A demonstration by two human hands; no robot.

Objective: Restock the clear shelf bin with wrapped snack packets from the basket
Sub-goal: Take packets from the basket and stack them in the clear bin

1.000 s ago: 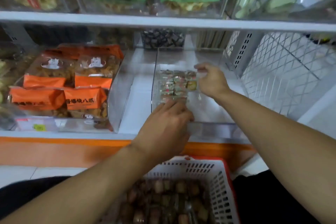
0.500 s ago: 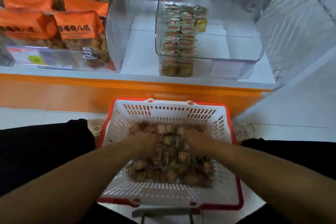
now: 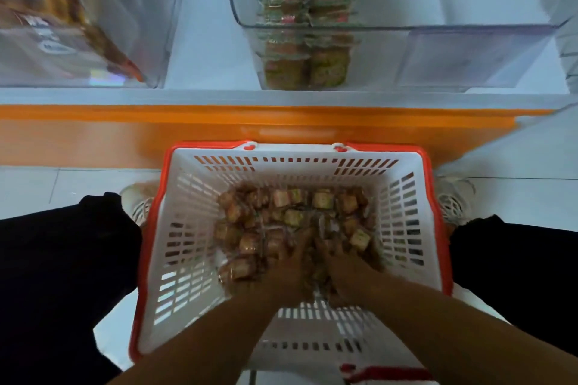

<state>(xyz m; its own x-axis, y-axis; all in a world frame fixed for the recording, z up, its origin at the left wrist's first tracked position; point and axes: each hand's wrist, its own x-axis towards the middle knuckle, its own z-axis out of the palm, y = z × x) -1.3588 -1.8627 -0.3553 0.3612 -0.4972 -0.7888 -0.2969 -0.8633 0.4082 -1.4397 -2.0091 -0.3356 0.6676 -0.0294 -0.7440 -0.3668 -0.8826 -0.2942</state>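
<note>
From my remote station I record the following. A white basket (image 3: 194, 228) with a red rim sits on the pale floor, just in front of the orange shelf edge (image 3: 219, 119). A loose heap of wrapped snack packets (image 3: 281, 216) lies on its bottom, mostly toward the far and middle part.

Both hands are down inside the basket, side by side and touching or nearly so. The left hand (image 3: 281, 272) rests in the near part of the heap, its fingers buried among the packets. The right hand (image 3: 344, 266) lies just beside it, fingers likewise sunk into the pile. Motion blur and the wrappers hide the fingertips, so I cannot tell whether either hand is pinching a packet or merely lying spread on them.

The clear shelf bin (image 3: 453, 28) stands on the white shelf above the basket. Two neat rows of packets (image 3: 306, 9) already fill its left part (green and pink wrappers, stacked upright); the right part shows only bare plastic.

A second clear bin (image 3: 125, 25) holding orange bags (image 3: 37, 3) stands to the left. Dark trouser legs (image 3: 62, 275) flank the basket on both sides.
</note>
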